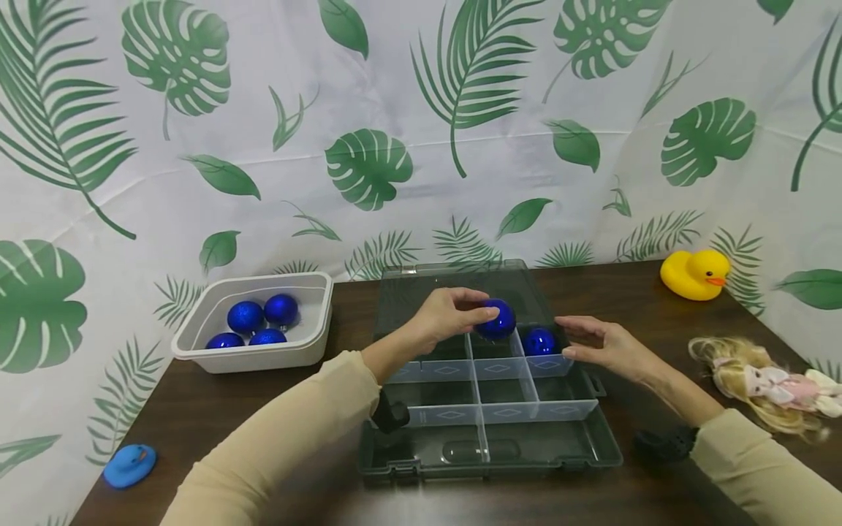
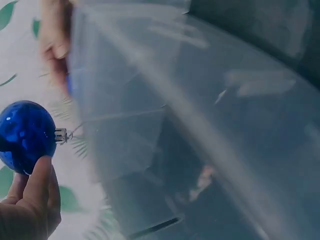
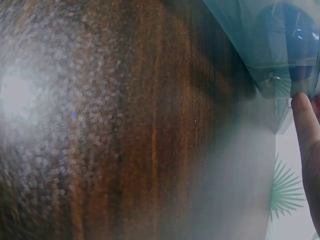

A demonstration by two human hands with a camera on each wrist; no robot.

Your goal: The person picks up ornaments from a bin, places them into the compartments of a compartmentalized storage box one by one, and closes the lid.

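Observation:
My left hand (image 1: 439,319) pinches a shiny blue Christmas ball (image 1: 500,321) between thumb and fingers, over the back middle compartment of a see-through divided box (image 1: 389,443). In the left wrist view the ball (image 2: 30,132) has its silver cap and hook turned toward the box. Another blue ball (image 1: 541,341) sits in the back right compartment. Beside that compartment is my right hand (image 1: 608,347), fingers loosely extended at the box's right wall. The right wrist view shows a fingertip of that hand (image 3: 306,132) right at the box's corner, with a ball behind the clear plastic.
To the left stands a white bin (image 1: 263,358) with several blue balls. A blue toy duck (image 1: 130,466) is near the table's left edge. On the right are a yellow rubber duck (image 1: 694,275) and a blonde doll (image 1: 776,383). The box's lid (image 1: 427,281) lies open toward the leaf-print cloth.

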